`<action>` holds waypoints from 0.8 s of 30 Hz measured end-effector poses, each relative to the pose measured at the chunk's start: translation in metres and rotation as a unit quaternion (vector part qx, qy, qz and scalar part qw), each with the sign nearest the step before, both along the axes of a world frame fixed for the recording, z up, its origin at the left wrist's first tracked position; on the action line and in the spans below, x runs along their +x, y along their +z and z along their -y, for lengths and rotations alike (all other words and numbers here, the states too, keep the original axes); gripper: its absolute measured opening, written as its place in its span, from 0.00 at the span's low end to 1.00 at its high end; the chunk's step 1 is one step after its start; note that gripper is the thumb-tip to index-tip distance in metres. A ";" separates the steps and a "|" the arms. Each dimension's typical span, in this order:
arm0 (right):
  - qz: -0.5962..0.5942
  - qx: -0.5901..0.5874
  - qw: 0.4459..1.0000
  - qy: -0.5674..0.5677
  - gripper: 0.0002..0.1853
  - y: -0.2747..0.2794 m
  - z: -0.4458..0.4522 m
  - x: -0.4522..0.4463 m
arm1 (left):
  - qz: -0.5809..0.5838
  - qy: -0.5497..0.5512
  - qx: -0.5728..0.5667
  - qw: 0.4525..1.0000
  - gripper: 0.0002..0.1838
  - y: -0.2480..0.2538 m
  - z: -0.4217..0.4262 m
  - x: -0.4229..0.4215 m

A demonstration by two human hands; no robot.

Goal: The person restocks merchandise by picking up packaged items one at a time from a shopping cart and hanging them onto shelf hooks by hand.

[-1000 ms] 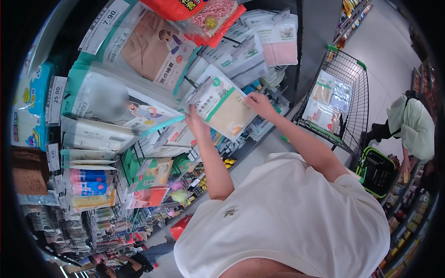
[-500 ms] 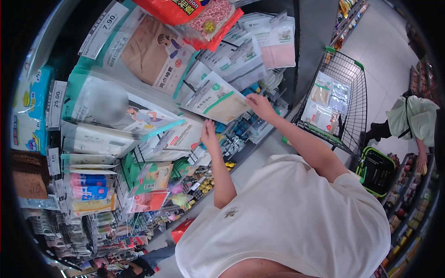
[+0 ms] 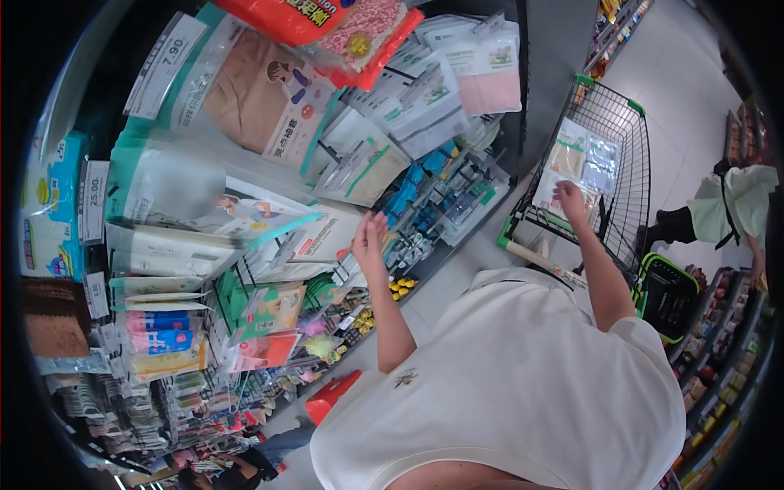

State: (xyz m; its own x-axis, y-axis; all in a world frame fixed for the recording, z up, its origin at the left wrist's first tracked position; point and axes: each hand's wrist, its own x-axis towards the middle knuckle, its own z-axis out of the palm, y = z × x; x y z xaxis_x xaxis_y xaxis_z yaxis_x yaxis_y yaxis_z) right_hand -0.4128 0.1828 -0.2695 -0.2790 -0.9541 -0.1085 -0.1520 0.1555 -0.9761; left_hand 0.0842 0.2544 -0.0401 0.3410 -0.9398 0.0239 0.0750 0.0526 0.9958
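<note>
My left hand (image 3: pixel 371 235) is raised beside the hanging packets, fingers stretched and nothing in it. Just above it, a flat packet with a green stripe and beige contents (image 3: pixel 364 173) hangs on the rack. A white packet with a red label (image 3: pixel 322 242) hangs close to its left. Over the near end of the shopping cart (image 3: pixel 639 167), my right hand (image 3: pixel 572 201) has loosely bent fingers and no visible object in it. Below that hand lie several flat plastic-wrapped packets (image 3: pixel 600 158) in the cart; whether it touches them is unclear.
A black basket with a green rim (image 3: pixel 670 298) is beside the cart. A person in a pale green garment (image 3: pixel 729 202) stands beyond it, near low shelves. Another person in dark clothes (image 3: pixel 245 467) is at lower left. A red-edged bag (image 3: pixel 359 41) hangs above.
My right hand has let go of the green-striped packet and moved right, over the cart. That packet has swung back onto the rack. My left hand stays close by, its fingers more spread.
</note>
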 end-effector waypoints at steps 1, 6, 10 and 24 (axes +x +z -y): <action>-0.033 0.012 0.999 -0.034 0.14 -0.029 -0.010 -0.032 | 0.004 -0.008 -0.014 1.000 0.24 0.005 0.008 -0.005; -0.297 0.239 0.923 -0.042 0.17 -0.028 -0.100 -0.097 | 0.054 -0.031 -0.032 0.998 0.26 0.042 0.051 -0.027; -0.283 0.274 0.919 -0.019 0.18 -0.021 -0.131 -0.093 | -0.006 -0.005 -0.114 0.993 0.26 0.040 0.096 -0.028; -0.253 0.393 0.884 0.005 0.18 0.012 -0.124 -0.074 | 0.093 -0.280 0.144 0.944 0.21 -0.114 0.119 -0.231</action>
